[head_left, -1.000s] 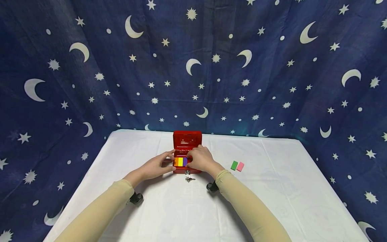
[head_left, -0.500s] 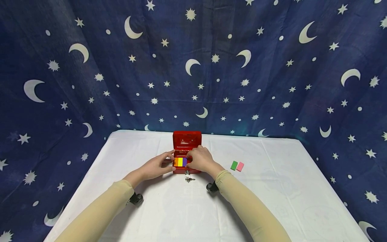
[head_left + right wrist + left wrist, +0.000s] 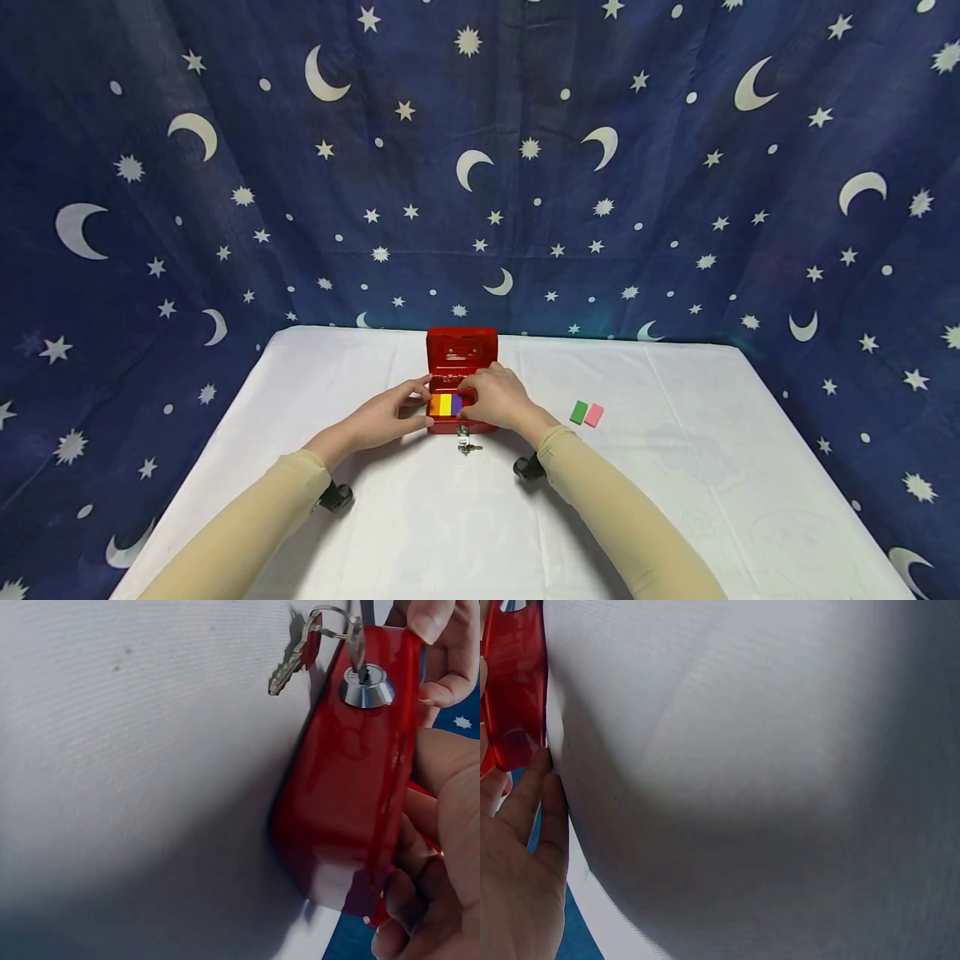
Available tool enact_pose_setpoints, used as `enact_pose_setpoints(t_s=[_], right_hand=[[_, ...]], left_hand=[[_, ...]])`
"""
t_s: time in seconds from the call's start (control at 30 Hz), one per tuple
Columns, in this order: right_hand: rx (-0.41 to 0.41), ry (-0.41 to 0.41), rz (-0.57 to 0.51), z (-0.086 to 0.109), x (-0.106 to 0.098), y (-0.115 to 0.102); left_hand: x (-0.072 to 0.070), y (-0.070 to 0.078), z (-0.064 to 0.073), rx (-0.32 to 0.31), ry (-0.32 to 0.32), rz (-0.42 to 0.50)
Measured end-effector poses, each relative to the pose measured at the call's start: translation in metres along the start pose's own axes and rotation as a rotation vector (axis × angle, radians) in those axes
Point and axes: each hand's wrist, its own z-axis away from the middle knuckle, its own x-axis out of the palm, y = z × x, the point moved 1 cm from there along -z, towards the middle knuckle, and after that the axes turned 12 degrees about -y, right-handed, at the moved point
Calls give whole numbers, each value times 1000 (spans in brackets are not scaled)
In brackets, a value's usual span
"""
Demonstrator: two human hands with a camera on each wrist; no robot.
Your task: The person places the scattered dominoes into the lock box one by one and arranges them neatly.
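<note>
A small red cash box point(image 3: 486, 426) with its lid point(image 3: 461, 348) raised stands on the table. Inside, at the left, an orange block point(image 3: 435, 405), a yellow block point(image 3: 446, 405) and a purple block point(image 3: 456, 406) lie side by side. My left hand point(image 3: 381, 414) holds the box's left end, thumb at the front corner and fingers along the side. My right hand point(image 3: 498, 397) reaches in over the right half, thumb and forefinger pinching the purple block; its palm hides the rest of the interior. In the right wrist view, its curled fingers point(image 3: 409, 896) go behind the front wall.
A green block point(image 3: 579, 412) and a pink block point(image 3: 594, 415) lie on the white cloth point(image 3: 675, 500) to the right. Keys point(image 3: 296, 660) hang from the lock point(image 3: 366, 688) at the box's front. A dark star-and-moon curtain point(image 3: 420, 167) surrounds the table.
The head view has tipped slightly, so everything sits a little lower. Both hands stay at the box; the purple block's right edge shows a slightly different outline between the right fingers.
</note>
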Motion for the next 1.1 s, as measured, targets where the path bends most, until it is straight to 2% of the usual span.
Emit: enact_pose_setpoints(t_s=[0.2, 0.53, 0.83, 1.1], right_hand=[[-16, 39, -29, 15, -11, 4], [-25, 98, -79, 48, -31, 19], [-42, 158, -128, 75, -27, 41], [16, 175, -165, 104, -19, 69]], left_hand=[[0, 1, 1, -25, 1, -8], [1, 0, 2, -10, 14, -37], [3, 1, 4, 27, 24, -40], [2, 0, 5, 33, 27, -43]])
